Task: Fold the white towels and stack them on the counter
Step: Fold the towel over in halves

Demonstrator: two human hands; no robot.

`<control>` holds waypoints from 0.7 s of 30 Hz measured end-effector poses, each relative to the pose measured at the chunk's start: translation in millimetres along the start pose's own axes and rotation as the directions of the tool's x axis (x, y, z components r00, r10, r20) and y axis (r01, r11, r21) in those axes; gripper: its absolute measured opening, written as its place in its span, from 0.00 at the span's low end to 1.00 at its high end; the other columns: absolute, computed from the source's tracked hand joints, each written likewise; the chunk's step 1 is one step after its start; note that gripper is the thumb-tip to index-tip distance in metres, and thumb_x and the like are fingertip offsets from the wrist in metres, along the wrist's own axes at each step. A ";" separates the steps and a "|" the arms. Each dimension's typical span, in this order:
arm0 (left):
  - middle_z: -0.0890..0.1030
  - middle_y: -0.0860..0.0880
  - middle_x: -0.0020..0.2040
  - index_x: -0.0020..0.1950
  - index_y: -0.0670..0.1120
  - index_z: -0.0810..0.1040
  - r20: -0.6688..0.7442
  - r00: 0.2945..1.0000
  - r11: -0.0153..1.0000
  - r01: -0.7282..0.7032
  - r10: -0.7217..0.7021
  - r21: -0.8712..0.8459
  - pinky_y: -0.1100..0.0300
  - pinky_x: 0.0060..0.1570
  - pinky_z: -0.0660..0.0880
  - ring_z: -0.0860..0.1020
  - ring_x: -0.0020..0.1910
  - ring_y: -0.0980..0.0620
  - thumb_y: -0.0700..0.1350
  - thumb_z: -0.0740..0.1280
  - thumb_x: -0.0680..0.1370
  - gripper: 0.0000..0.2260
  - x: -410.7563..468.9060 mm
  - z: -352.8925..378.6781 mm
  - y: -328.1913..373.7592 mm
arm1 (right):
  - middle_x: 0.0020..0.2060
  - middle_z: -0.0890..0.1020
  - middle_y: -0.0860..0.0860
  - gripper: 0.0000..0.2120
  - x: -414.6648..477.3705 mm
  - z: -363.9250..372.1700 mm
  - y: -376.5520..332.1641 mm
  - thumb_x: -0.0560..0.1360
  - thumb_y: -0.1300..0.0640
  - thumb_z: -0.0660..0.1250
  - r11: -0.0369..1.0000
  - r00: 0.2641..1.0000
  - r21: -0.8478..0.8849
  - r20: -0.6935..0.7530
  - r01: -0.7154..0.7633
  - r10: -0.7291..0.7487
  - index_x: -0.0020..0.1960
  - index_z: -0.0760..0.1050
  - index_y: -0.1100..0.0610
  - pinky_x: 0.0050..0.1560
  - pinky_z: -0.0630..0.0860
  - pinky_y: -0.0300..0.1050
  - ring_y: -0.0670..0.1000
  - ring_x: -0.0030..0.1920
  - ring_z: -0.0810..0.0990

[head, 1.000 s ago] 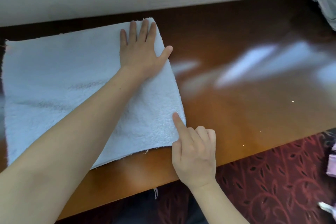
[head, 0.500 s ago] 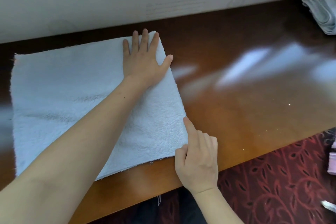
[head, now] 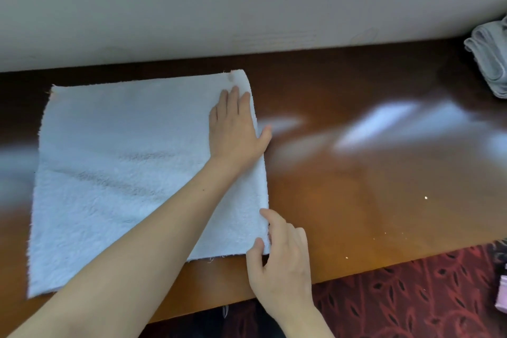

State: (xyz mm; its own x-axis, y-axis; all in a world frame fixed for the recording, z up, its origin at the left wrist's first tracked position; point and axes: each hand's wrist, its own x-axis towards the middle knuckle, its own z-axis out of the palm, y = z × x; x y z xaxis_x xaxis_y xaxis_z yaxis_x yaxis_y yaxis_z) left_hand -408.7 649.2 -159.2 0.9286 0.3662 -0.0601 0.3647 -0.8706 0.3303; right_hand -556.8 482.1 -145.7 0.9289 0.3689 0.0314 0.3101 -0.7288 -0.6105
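Now: white towel (head: 123, 173) lies flat on the counter (head: 370, 173), one layer as far as I can tell, roughly square, far edge near the wall.

- Both hands on its R edge, which runs away from the person.
- L hand (head: 233, 129): palm down near the far R corner, fingers straight and close together, thumb out over bare wood. Pressing, not gripping.
- R hand (head: 279, 263): at the near R corner. Thumb on top of the cloth, index laid along the edge, other fingers curled at the edge. Reads as a pinch on the corner (underside contact hidden).

Key relation: the whole cloth lies to the L of both hands, so the likely fold carries the R edge across to the L edge. R hand is nearer the person and has the grip. L hand would need to take the far corner to lift evenly. L forearm crosses the towel diagonally, in the fold's path.

Folded stack (head: 491, 63) sits at far R of the counter, well apart from this towel.
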 end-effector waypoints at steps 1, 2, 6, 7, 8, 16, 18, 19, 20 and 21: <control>0.52 0.44 0.81 0.80 0.44 0.54 0.011 1.000 0.998 -0.026 0.025 0.052 0.49 0.76 0.48 0.48 0.80 0.43 0.61 0.57 0.80 0.34 -3.8 4.8 -0.9 | 0.36 0.69 0.41 0.19 2.7 -4.1 3.3 0.75 0.54 0.62 1.000 1.000 -0.007 0.018 0.017 -0.017 0.65 0.68 0.50 0.40 0.74 0.46 0.45 0.41 0.67; 0.50 0.44 0.82 0.81 0.44 0.51 0.010 0.999 0.997 -0.043 0.043 0.063 0.50 0.77 0.45 0.46 0.80 0.43 0.60 0.53 0.82 0.33 -6.1 6.6 -1.2 | 0.35 0.69 0.42 0.16 8.9 -8.8 7.7 0.76 0.52 0.60 1.000 0.999 -0.005 0.022 0.027 -0.027 0.64 0.68 0.49 0.41 0.73 0.46 0.45 0.39 0.67; 0.51 0.47 0.82 0.81 0.46 0.55 -0.020 0.999 0.987 -0.047 0.045 -0.156 0.51 0.79 0.47 0.47 0.81 0.48 0.58 0.49 0.84 0.28 -13.3 -9.8 -4.6 | 0.38 0.71 0.43 0.14 67.8 -26.9 25.6 0.78 0.51 0.57 0.996 0.996 -0.027 -0.032 0.081 -0.082 0.61 0.73 0.53 0.46 0.70 0.47 0.47 0.40 0.70; 0.52 0.47 0.82 0.80 0.46 0.56 -0.039 0.999 0.982 -0.009 0.002 -0.188 0.51 0.79 0.47 0.48 0.81 0.48 0.58 0.48 0.83 0.28 -19.1 -15.8 -8.7 | 0.41 0.72 0.44 0.14 87.9 -28.4 26.7 0.78 0.51 0.57 0.991 0.992 -0.055 -0.024 0.120 -0.121 0.61 0.73 0.54 0.48 0.69 0.48 0.48 0.42 0.71; 0.53 0.47 0.82 0.80 0.47 0.57 -0.052 0.997 0.976 0.047 -0.059 -0.211 0.53 0.78 0.47 0.48 0.81 0.49 0.59 0.46 0.83 0.29 -26.7 -20.8 -15.0 | 0.45 0.74 0.46 0.14 108.0 -28.1 25.9 0.79 0.52 0.57 0.983 0.986 -0.081 -0.001 0.167 -0.168 0.61 0.74 0.54 0.49 0.69 0.49 0.49 0.45 0.72; 0.51 0.47 0.82 0.81 0.53 0.56 -0.160 0.938 0.947 0.319 -0.307 0.049 0.47 0.78 0.45 0.46 0.81 0.46 0.63 0.42 0.82 0.29 -105.1 -35.5 -94.3 | 0.74 0.67 0.54 0.22 200.7 6.2 -2.9 0.82 0.48 0.52 0.876 0.909 -0.263 0.217 0.405 -0.355 0.75 0.65 0.51 0.71 0.60 0.56 0.58 0.74 0.63; 0.45 0.47 0.82 0.82 0.56 0.49 -0.116 0.910 0.903 0.412 -0.399 0.122 0.43 0.78 0.43 0.41 0.80 0.45 0.65 0.40 0.81 0.30 -120.8 -32.6 -110.3 | 0.79 0.54 0.52 0.26 207.8 18.0 -10.3 0.82 0.43 0.45 0.841 0.883 -0.319 0.332 0.437 -0.332 0.79 0.55 0.47 0.76 0.48 0.59 0.58 0.79 0.49; 0.43 0.47 0.82 0.82 0.57 0.45 -0.097 0.902 0.893 0.430 -0.420 0.130 0.42 0.77 0.43 0.40 0.80 0.46 0.66 0.39 0.81 0.31 -126.7 -30.7 -116.2 | 0.80 0.49 0.51 0.27 209.3 24.4 -11.5 0.82 0.41 0.42 0.824 0.864 -0.335 0.386 0.457 -0.323 0.80 0.50 0.45 0.77 0.43 0.59 0.57 0.79 0.44; 0.42 0.48 0.82 0.81 0.57 0.42 -0.089 0.901 0.893 0.433 -0.425 0.121 0.41 0.77 0.44 0.39 0.80 0.47 0.67 0.38 0.80 0.31 -130.9 -28.7 -121.2 | 0.80 0.45 0.50 0.28 210.1 29.7 -11.4 0.82 0.39 0.41 0.812 0.851 -0.345 0.422 0.471 -0.314 0.80 0.46 0.44 0.77 0.41 0.59 0.56 0.79 0.41; 0.41 0.49 0.82 0.81 0.57 0.40 -0.087 0.902 0.896 0.431 -0.424 0.103 0.41 0.77 0.44 0.38 0.80 0.47 0.68 0.37 0.80 0.32 -133.9 -28.1 -125.2 | 0.80 0.43 0.49 0.28 210.9 33.4 -10.3 0.82 0.38 0.40 0.807 0.846 -0.353 0.439 0.473 -0.304 0.80 0.44 0.43 0.78 0.40 0.59 0.55 0.79 0.39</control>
State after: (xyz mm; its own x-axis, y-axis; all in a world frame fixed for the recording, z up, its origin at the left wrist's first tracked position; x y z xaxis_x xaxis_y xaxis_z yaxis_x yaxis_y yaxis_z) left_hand -580.6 718.4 -166.0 0.6768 0.7277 -0.1118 0.7343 -0.6564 0.1728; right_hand -370.8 586.7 -159.3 0.6026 0.7864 -0.1355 0.7610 -0.6174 -0.1990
